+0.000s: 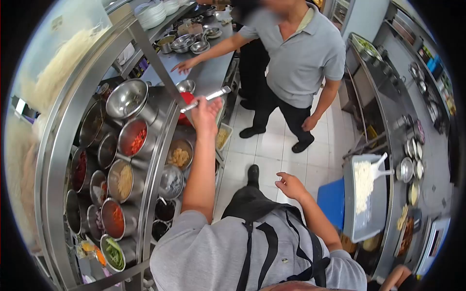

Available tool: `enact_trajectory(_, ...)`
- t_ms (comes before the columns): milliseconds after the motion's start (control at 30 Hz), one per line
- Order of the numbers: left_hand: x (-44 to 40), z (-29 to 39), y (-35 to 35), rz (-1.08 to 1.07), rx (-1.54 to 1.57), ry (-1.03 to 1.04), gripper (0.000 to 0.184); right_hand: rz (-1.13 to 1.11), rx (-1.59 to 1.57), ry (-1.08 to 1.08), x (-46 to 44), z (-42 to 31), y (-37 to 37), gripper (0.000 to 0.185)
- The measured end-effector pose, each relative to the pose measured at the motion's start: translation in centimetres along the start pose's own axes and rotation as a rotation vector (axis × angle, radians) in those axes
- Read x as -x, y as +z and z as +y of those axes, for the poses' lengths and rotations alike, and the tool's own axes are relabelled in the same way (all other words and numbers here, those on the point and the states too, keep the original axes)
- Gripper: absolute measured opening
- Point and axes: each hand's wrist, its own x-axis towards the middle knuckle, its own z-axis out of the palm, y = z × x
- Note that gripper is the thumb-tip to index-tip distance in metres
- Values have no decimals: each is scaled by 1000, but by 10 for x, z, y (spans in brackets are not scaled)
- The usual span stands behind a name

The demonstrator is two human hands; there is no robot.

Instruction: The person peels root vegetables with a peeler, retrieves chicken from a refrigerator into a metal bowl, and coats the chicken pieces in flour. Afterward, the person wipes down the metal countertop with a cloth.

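Left hand clasps a metal tool; right hand hangs loose, empty; bowls already hold cut food; what's left, I can't tell.

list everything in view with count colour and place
silver utensil: one, silver, upper centre
metal bowls: many, silver, mostly on the left rack
chopped food: several bowlfuls, red, orange, pale, green, left
white dishes: several, white, stacked top left
grey tub: one, grey, right, holding white food
white utensil: at least one, white, in the tub
blue bin: one, blue, left of the tub
steel counter: one, silver, far right
co-worker: one, grey shirt, black trousers, ahead
another person: one, black clothes, behind the co-worker
left hand: one, bare, holding the silver utensil
right hand: one, bare, empty, centre
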Motion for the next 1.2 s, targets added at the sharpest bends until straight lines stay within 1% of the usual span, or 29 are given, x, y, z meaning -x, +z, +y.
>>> enact_trajectory(33, -35, 2, 7, 17, 61, 74, 24, 37, -187, 54, -18, 8, 3, 49)
enact_trajectory(67, -71, 2, 14, 34, 85, 176, 24, 87, -169, 45, -35, 28, 14, 47)
enact_trajectory(100, -101, 6, 22, 55, 107, 275, 24, -22, -69, 43, -49, 57, 26, 48)
enact_trajectory(133, -132, 13, 33, 63, 115, 290, 24, -122, 35, 40, -63, 86, 30, 49)
enact_trajectory(200, -180, 21, 48, 148, 168, 464, 24, -324, -158, 6, -70, 168, 46, 46)
enact_trajectory(233, -201, 23, 51, 156, 174, 470, 24, -334, -183, 51, -65, 195, 46, 44)
enact_trajectory(267, -226, 25, 54, 189, 125, 526, 22, -266, -157, 136, -60, 216, 40, 43)
enact_trajectory(300, -250, 27, 57, 225, 76, 578, 20, -141, -120, 259, -49, 234, 36, 41)
enact_trajectory(333, -275, 25, 48, 254, 69, 598, 27, -6, -105, 369, -40, 248, 36, 39)
enact_trajectory(367, -294, 25, 37, 271, 58, 588, 27, 138, -113, 469, -32, 261, 34, 38)
enact_trajectory(433, -344, 41, 24, 543, 257, 610, 29, 338, -125, 566, -17, 287, 31, 35)
enact_trajectory(467, -375, 52, 8, 531, 247, 611, 29, 311, -97, 595, -8, 307, 33, 33)
enact_trajectory(500, -407, 64, -13, 633, 363, 579, 39, 207, -50, 560, 1, 329, 42, 32)
enact_trajectory(533, -425, 76, -22, 736, 480, 542, 50, 90, 15, 478, 10, 355, 55, 33)
enact_trajectory(567, -440, 84, -31, 730, 473, 539, 50, 10, 66, 397, 14, 378, 71, 34)
enact_trajectory(600, -443, 95, -32, 738, 552, 560, 58, -127, 221, 238, 19, 413, 87, 38)
enact_trajectory(633, -446, 102, -35, 747, 632, 577, 67, -174, 182, 268, 12, 401, 81, 39)
enact_trajectory(667, -447, 110, -38, 748, 630, 569, 67, -198, 132, 331, 1, 382, 69, 39)
enact_trajectory(733, -440, 123, -33, 204, 734, 788, 92, -208, 61, 433, -25, 351, 46, 40)
enact_trajectory(800, -412, 124, -7, 57, 660, 812, 118, -198, 13, 482, -52, 332, 24, 42)
enact_trajectory(867, -390, 117, 8, -109, 592, 782, 133, -182, -12, 539, -84, 313, -7, 45)
enact_trajectory(900, -388, 112, 7, -125, 596, 770, 133, -162, -18, 558, -97, 306, -19, 47)
enact_trajectory(967, -393, 101, 0, -10, 584, 702, 133, -81, -14, 562, -118, 288, -44, 50)
enact_trajectory(1033, -393, 100, 1, -14, 534, 696, 135, 42, -16, 521, -137, 280, -58, 50)
enact_trajectory(1100, -395, 101, 7, -12, 486, 696, 138, 78, -164, 601, -155, 281, -64, 50)
enact_trajectory(1167, -397, 100, 13, 102, 375, 759, 135, 70, -201, 609, -164, 281, -67, 50)
enact_trajectory(1200, -399, 97, 14, 121, 364, 755, 134, 57, -233, 608, -165, 285, -63, 50)
